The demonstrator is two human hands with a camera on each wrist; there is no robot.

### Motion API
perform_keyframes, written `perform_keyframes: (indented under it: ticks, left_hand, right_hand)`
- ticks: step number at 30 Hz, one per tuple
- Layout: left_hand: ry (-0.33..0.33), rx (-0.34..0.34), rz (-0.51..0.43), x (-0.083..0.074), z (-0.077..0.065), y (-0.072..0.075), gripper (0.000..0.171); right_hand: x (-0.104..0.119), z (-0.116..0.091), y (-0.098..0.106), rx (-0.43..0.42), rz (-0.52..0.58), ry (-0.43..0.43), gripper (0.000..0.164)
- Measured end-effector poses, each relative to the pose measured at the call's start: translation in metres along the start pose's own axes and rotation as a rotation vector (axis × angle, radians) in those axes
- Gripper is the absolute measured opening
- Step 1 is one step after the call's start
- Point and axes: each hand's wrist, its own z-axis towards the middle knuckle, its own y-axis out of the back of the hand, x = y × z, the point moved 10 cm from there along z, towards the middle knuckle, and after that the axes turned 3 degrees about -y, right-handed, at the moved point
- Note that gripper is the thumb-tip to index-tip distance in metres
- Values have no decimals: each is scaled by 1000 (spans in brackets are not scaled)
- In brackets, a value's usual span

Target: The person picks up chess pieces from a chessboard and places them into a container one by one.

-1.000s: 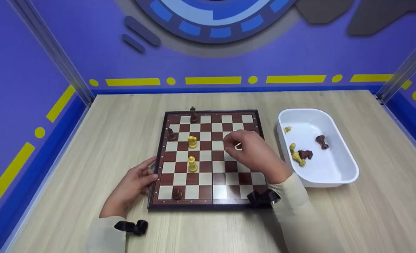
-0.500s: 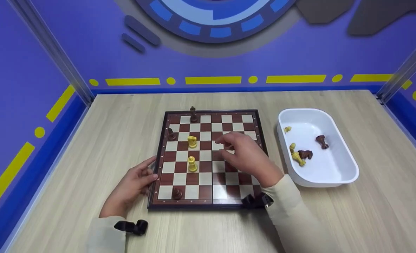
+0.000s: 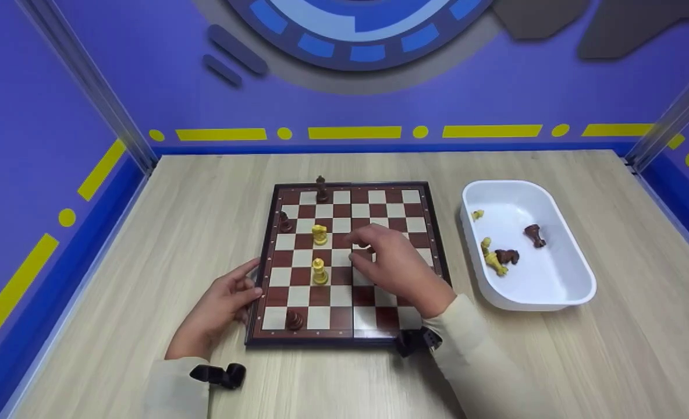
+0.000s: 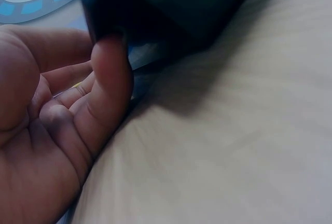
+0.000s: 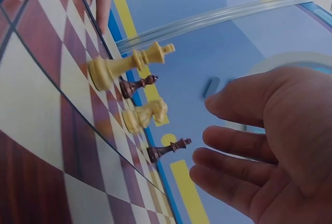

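Note:
My left hand point(image 3: 219, 305) holds the left edge of the chessboard point(image 3: 344, 334), thumb and index fingertip at its dark rim. Over the board's middle hovers my right hand point(image 3: 396, 265), thumb apart from the fingers and nothing between them. Just left of its fingertips stand a yellow king point(image 3: 319, 273) and a yellow knight point(image 3: 319, 235). A dark king point(image 3: 322, 192) is upright at the far edge, and a dark bishop point(image 5: 136, 86) at the left edge. Near the front left corner is another dark chess piece point(image 3: 294, 319). In the left wrist view the board's dark side rises above the fingers.
To the board's right sits a white tray point(image 3: 554, 285) with several yellow and dark chess pieces lying in it. Blue and purple panels point(image 3: 344, 107) enclose the back and sides of the wooden table point(image 3: 199, 192).
My right hand has moved left and slightly nearer across the board, toward the yellow pieces, and its fingers have spread a little. The left hand and the pieces have stayed in place.

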Motion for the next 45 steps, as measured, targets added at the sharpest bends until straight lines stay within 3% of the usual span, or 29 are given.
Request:
perform_keyframes:
  ticks: [8,21,30,36,40,45]
  left_hand:
    - [-5,-6,-3,-1,0,0,68]
    - [15,-24,-7,2,1,2,65]
    - [7,-16,-42,3,2,2,65]
    - [5,-10,-34,2,2,1,65]
    - [-4,-2,-22,-1,1,0,65]
    - [-4,0,-26,-2,-1,-1,66]
  right_hand:
    - [5,0,-13,32,-1,-26,21]
    - [13,-3,-32,59,36,7,24]
    - [16,-5,-53,181,96,-57,38]
    - [14,-6,-62,217,109,-78,47]
    - [12,-6,-64,200,141,-84,44]
    - [12,-5,-61,119,184,-76,31]
